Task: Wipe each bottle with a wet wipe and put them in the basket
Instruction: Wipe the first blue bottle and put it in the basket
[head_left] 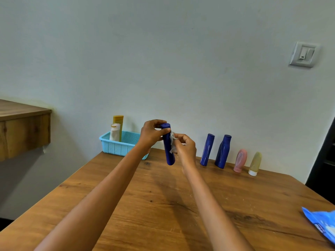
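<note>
- Both hands are up over the wooden tabletop point(163, 205), working one dark blue bottle point(168, 145) held upright in the air, clear of the wood.
- The left hand point(151, 133) grips the bottle near its cap, thumb across the front, fingers curled round the back.
- The right hand point(184, 147) pinches a crumpled white wet wipe point(173, 142) and presses it against the bottle's right side, about mid-body.
- Back left, a light blue basket point(117, 146) sits at the tabletop's far corner by the wall; the left forearm crosses in front of its right end.
- Inside the basket stand two bottles: a yellow bottle point(118, 121) at the back and a white bottle point(115, 132) just in front of it.
- Along the wall to the right, four more wait in a row: a second blue bottle point(207, 150), a third blue bottle point(223, 152) just beside it, then a pink tube point(240, 160) and a pale yellow tube point(255, 163), both standing on their caps.
- At the near right edge, a blue wipes pack point(322, 225) lies flat, partly cut off by the frame.
- A light switch point(303, 54) is on the wall upper right, a wooden shelf point(23, 124) juts in at left.
</note>
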